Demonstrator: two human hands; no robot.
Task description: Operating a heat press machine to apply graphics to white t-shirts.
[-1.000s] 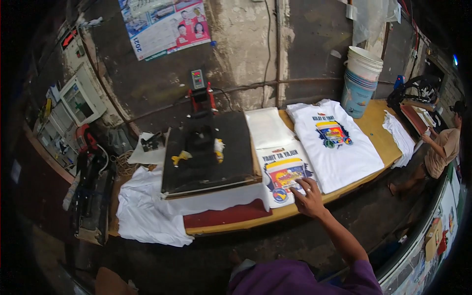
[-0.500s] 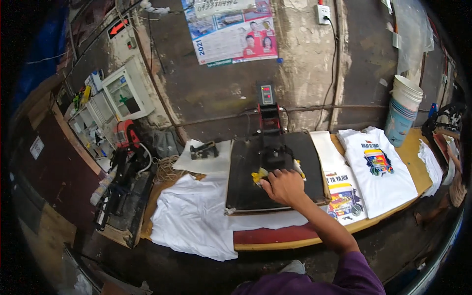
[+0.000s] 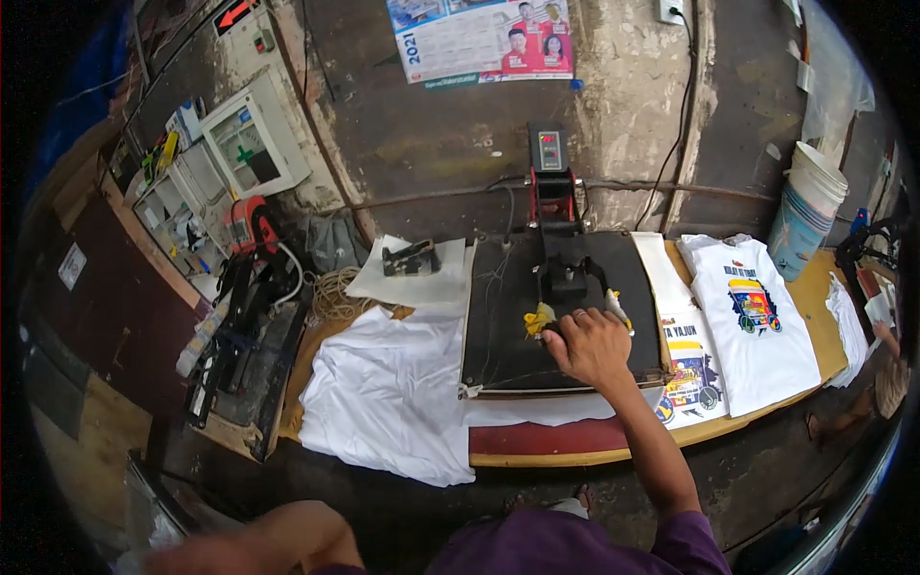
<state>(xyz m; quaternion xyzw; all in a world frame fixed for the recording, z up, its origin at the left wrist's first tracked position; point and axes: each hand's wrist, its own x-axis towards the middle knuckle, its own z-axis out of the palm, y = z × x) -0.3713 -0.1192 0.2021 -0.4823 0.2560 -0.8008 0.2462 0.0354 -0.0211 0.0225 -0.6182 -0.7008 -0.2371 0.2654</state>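
A black heat press (image 3: 508, 326) is lowered on the table, a lit display on the control box (image 3: 549, 150) behind it. My right hand (image 3: 596, 345) is closed over the front bar of the press handle (image 3: 602, 278), between two wrappings of yellow and whitish cloth (image 3: 539, 319). Pale sheet material (image 3: 556, 410) shows under the press's front edge. My left hand (image 3: 196, 558) is at the bottom left, smeared by motion, away from the table; its fingers cannot be made out. A plain white shirt (image 3: 383, 402) lies crumpled left of the press.
Printed white shirts (image 3: 757, 369) and a printed white piece (image 3: 695, 407) lie to the right. A bucket (image 3: 805, 216) stands behind them. A second press with a red part (image 3: 252, 225) stands at left, beside coiled rope (image 3: 335, 299). A dark block (image 3: 412, 261) rests on white sheets. Another person's arm (image 3: 886, 337) shows far right.
My left forearm and hand have come into view at the bottom left. The view has shifted, so the table appears farther right and slightly higher. My right hand stays on the press handle.
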